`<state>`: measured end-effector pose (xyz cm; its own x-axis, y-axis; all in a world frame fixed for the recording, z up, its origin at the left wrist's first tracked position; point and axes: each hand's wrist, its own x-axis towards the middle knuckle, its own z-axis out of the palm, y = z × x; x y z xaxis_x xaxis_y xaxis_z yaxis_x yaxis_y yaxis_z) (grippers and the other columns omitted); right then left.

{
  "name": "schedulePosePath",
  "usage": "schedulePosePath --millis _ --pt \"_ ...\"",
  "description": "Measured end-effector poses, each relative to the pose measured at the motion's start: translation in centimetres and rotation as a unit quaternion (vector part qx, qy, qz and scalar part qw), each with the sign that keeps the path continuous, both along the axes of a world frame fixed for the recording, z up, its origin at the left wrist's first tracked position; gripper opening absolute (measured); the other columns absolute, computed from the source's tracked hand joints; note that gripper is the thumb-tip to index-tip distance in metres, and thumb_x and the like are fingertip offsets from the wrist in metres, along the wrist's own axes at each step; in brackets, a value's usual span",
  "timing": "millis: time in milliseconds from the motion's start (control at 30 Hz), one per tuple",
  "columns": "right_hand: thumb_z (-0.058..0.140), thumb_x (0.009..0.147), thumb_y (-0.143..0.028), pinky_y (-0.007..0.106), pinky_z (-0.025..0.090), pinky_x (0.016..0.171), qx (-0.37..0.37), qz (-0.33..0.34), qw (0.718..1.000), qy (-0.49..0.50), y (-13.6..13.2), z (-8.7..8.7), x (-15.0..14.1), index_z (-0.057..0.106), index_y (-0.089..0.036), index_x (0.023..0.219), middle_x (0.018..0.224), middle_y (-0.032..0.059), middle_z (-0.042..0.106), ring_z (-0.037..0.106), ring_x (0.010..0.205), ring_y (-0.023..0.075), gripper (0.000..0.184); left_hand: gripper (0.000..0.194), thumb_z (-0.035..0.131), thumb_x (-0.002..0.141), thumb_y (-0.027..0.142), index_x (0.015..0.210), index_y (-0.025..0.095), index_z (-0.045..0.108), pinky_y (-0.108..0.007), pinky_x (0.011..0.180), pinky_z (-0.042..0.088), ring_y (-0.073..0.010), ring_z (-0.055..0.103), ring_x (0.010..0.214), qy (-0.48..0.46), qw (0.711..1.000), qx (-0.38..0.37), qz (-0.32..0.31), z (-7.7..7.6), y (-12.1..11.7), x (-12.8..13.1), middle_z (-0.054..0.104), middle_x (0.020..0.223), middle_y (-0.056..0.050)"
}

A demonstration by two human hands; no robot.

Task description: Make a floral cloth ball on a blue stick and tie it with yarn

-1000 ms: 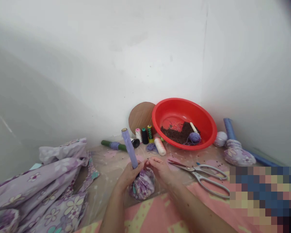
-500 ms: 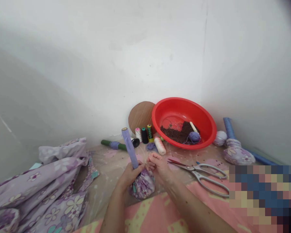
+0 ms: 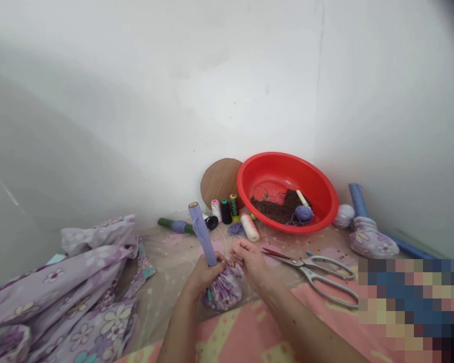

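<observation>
My left hand (image 3: 204,275) grips a lilac fabric-covered roll (image 3: 202,234), which stands tilted upward from a gathered bundle of purple floral cloth (image 3: 225,290). The bundle hangs below the hand and bulges beside it. My right hand (image 3: 249,261) sits just to the right, its fingertips pinched together close to my left fingers and over the bundle's neck. Any thread between those fingertips is too fine to make out.
Steel scissors (image 3: 310,275) lie right of my right hand. Behind stand several thread spools (image 3: 226,212) and a red plastic basin (image 3: 287,171) holding dark crochet work and lilac yarn. Floral cloth (image 3: 60,297) is heaped at left, and another wrapped roll (image 3: 369,234) stands at right against the white wall (image 3: 227,75).
The lilac roll leans slightly more to the left than a second ago. My right fingers have shifted a little near the bundle's neck, and the surrounding objects have not moved.
</observation>
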<state>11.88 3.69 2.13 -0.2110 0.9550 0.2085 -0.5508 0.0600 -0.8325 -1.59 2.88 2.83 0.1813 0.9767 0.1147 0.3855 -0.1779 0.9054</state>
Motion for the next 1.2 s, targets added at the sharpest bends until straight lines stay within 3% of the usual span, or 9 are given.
schedulePosePath --millis 133,267,433,567,667,800,1000,1200 --pt "0.055 0.069 -0.032 0.021 0.028 0.046 0.025 -0.006 0.999 -0.042 -0.1 0.1 0.3 0.05 -0.016 0.055 0.042 -0.0068 0.036 0.032 0.041 0.0074 0.022 0.01 0.056 0.059 0.021 0.063 0.012 0.061 -0.022 0.055 0.035 -0.0131 0.049 0.058 -0.02 1.0 -0.009 0.017 -0.4 0.1 -0.3 0.057 0.058 0.0" --pt "0.052 0.071 -0.031 0.021 0.03 0.049 0.088 0.034 0.984 -0.153 0.2 0.0 0.8 0.05 -0.016 0.054 0.049 -0.0042 0.042 0.038 0.048 0.009 0.022 0.013 0.057 0.058 0.017 0.07 0.013 0.06 -0.023 0.062 0.038 -0.0143 0.052 0.067 -0.093 0.996 -0.008 -0.01 -1.0 0.2 -0.7 0.06 0.067 -0.001" --pt "0.053 0.066 -0.019 0.021 0.029 0.049 0.125 0.042 0.965 -0.226 0.6 -0.6 0.9 0.052 -0.017 0.058 0.053 -0.0039 0.044 0.038 0.051 0.01 0.008 0.018 0.055 0.057 0.013 0.074 0.013 0.058 -0.025 0.066 0.04 -0.0161 0.054 0.071 -0.144 0.989 -0.014 -0.022 -1.4 0.5 -0.6 0.06 0.071 -0.003" --pt "0.052 0.058 -0.008 0.02 0.029 0.05 0.15 0.034 0.953 -0.262 0.4 -0.8 0.9 0.054 -0.018 0.06 0.056 -0.004 0.045 0.039 0.054 0.0106 0.011 0.018 0.054 0.057 0.011 0.073 0.012 0.059 -0.027 0.068 0.04 -0.0175 0.055 0.074 -0.128 0.99 0.005 -0.058 -1.3 0.6 -0.4 0.061 0.072 -0.004" --pt "0.049 0.057 -0.006 0.02 0.029 0.05 0.17 0.036 0.941 -0.291 0.3 -0.9 1.0 0.055 -0.019 0.061 0.056 -0.004 0.044 0.038 0.054 0.0105 0.015 0.013 0.056 0.062 0.019 0.073 0.011 0.06 -0.027 0.066 0.041 -0.0175 0.055 0.071 -0.122 0.99 0.003 -0.073 -1.2 0.6 -0.3 0.062 0.072 -0.005" --pt "0.048 0.056 -0.004 0.019 0.029 0.049 0.199 0.044 0.931 -0.303 0.3 -0.9 1.2 0.054 -0.018 0.064 0.056 -0.0046 0.04 0.035 0.053 0.0095 0.018 0.023 0.056 0.069 0.032 0.072 0.01 0.059 -0.026 0.065 0.042 -0.0173 0.057 0.07 -0.106 0.991 0.003 -0.075 -1.0 0.6 -0.1 0.063 0.071 -0.007" --pt "0.045 0.051 0.001 0.02 0.031 0.052 0.21 0.036 0.907 -0.363 0.3 -0.8 1.1 0.053 -0.016 0.067 0.058 -0.0049 0.04 0.037 0.056 0.0091 0.024 0.029 0.057 0.067 0.039 0.073 0.011 0.059 -0.026 0.065 0.043 -0.0163 0.057 0.067 -0.141 0.987 -0.016 -0.081 -0.6 0.3 0.1 0.062 0.066 -0.005" --pt "0.044 0.052 0.0 0.017 0.029 0.049 0.236 0.003 0.891 -0.387 0.4 -2.1 0.6 0.049 -0.016 0.065 0.057 -0.0058 0.04 0.037 0.054 0.0077 0.021 0.033 0.046 0.075 0.042 0.076 0.013 0.06 -0.025 0.068 0.041 -0.0164 0.055 0.073 -0.021 0.998 0.043 -0.05 -1.2 0.8 -1.0 0.062 0.074 -0.005"
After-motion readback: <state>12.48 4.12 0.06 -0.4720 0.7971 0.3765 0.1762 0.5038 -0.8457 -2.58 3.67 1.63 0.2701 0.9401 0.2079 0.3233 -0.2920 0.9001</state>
